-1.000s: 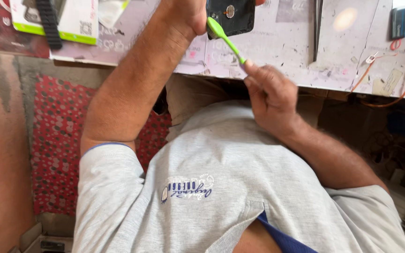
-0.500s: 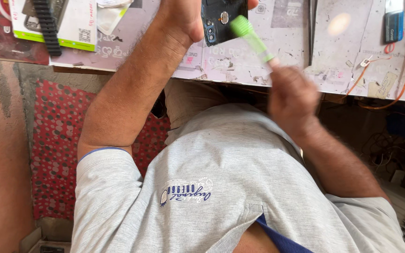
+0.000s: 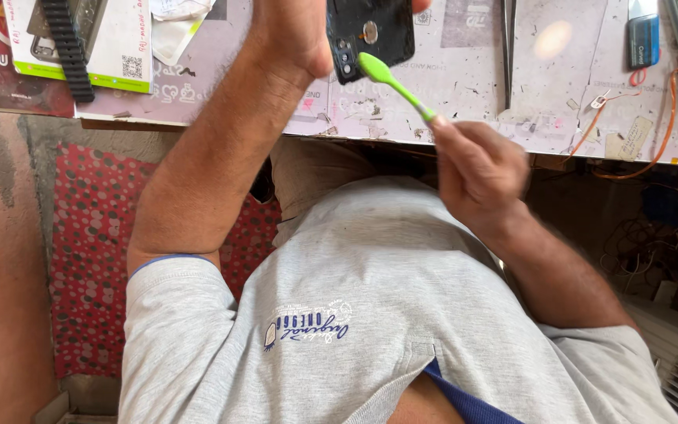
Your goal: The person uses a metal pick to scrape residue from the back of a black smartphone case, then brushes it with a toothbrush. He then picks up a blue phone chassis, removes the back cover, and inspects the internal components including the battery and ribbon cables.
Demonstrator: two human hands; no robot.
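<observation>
- Brushing is the work in hand: the right hand (image 3: 476,169) is closed around the handle of a green toothbrush (image 3: 394,82), whose head rests against the lower edge of a dark phone body (image 3: 370,31), just beside its camera cluster.
- Left hand (image 3: 292,31) grips the phone from the left side, holding it above the worktable (image 3: 559,118) near the top edge of the view; the fingers themselves are mostly cut off, so only the heel of the hand and the wrist show.
- Good brushing here, as a judgement, calls for short light strokes with the bristles flat on the surface, working away from the camera lenses, while the holding hand stays firm so the phone does not twist.
- Steadying the brush hand's wrist near the table edge would likely give finer control, since that hand now hangs free in front of the grey shirt (image 3: 370,314).
- Metal tweezers (image 3: 508,47) lie on the table to the right of the phone, well within reach and apart from the brush path.
- Orange wire (image 3: 653,118) loops across the right part of the table; a blue-grey gadget (image 3: 643,35) sits above it near the far edge.
- Black toothed strip (image 3: 68,47) lies across a white and green box (image 3: 80,39) at the left end, well apart from both hands.
- Nothing stands between brush and phone; the nearest thing to snag a wide stroke appears to be the tweezers.
</observation>
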